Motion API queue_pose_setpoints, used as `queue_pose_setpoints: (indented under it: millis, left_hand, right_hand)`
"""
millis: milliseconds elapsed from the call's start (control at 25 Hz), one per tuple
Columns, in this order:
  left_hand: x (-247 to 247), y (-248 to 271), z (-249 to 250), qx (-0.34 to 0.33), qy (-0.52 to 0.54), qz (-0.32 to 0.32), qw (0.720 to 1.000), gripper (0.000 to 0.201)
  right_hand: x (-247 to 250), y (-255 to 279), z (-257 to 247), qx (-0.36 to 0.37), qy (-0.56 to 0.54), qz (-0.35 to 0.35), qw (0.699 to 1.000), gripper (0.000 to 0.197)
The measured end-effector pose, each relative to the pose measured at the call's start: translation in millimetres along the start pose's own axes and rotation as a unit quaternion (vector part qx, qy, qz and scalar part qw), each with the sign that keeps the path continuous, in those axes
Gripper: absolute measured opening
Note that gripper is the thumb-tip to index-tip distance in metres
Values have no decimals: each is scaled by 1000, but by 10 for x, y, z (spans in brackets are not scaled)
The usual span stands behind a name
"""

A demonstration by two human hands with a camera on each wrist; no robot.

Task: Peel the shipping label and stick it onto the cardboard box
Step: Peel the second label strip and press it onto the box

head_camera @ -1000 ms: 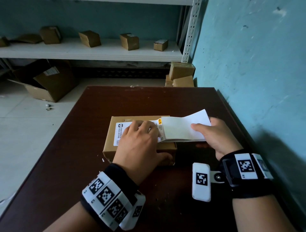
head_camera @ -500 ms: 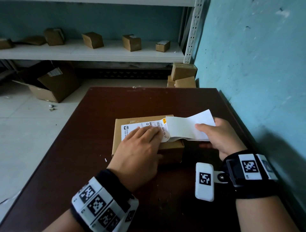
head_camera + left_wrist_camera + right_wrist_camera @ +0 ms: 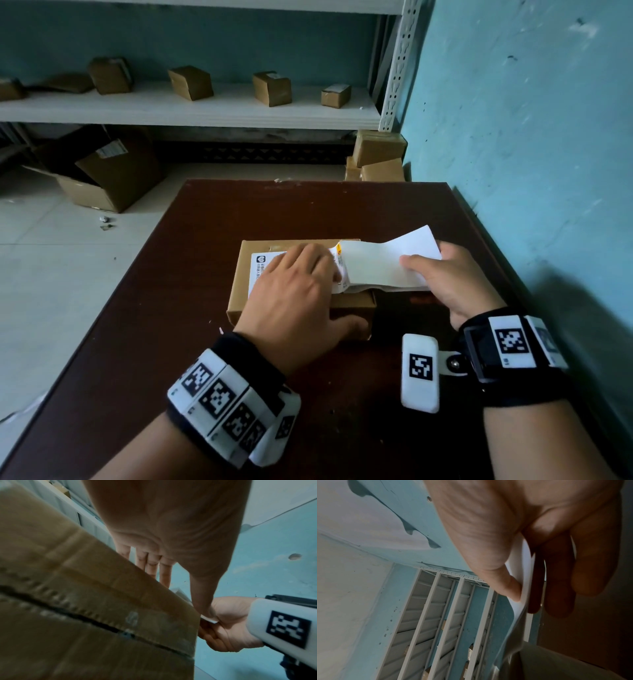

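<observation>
A flat cardboard box (image 3: 246, 294) lies on the dark wooden table (image 3: 308, 212). The white shipping label (image 3: 265, 265) is partly stuck on the box top, its printed left end showing. My left hand (image 3: 298, 291) lies flat on the label with straight fingers, thumb against the box's near side (image 3: 102, 601). My right hand (image 3: 448, 277) pinches the white backing paper (image 3: 380, 263), which folds back to the right off the box edge. In the right wrist view thumb and fingers (image 3: 510, 588) clamp the white sheet (image 3: 522, 601).
A teal wall (image 3: 531, 137) runs close along the table's right edge. Behind the table stands a white shelf (image 3: 191, 109) with several small boxes. An open carton (image 3: 102, 171) lies on the tiled floor at left, and stacked boxes (image 3: 376, 154) sit by the shelf post.
My left hand has slid to the right along the label toward the fold. The right hand has kept its pinch on the backing paper at the box's right edge.
</observation>
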State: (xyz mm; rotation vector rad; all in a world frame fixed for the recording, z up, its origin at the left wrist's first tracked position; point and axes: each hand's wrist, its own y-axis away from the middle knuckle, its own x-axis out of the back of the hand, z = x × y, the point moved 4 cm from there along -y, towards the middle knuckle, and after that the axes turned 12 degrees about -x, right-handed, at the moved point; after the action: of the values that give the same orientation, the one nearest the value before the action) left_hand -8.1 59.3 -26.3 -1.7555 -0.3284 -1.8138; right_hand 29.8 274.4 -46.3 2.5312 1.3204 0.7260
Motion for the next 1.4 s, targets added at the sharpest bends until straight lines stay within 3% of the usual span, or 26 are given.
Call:
queue_pose_setpoints:
  millis: [80,160,480,1400]
  left_hand:
    - [-109,-88,-7,8,-3,-65,998,114]
    - [-198,-125,-42,10,-21,-98,995,125]
    - [-250,-135,-77,-1,-63,-68,996,117]
    - [-245,-114,-86,-8,-62,-62,996,112]
  right_hand:
    - [-21,-4,-7,-2,2,-4,1000,17]
    - [-20,-21,11,-8,-2,-6,1000,18]
    - [1,-45,36,-3,-20,-9,1000,5]
    - [120,-127,111,-4,-26,-40,999,17]
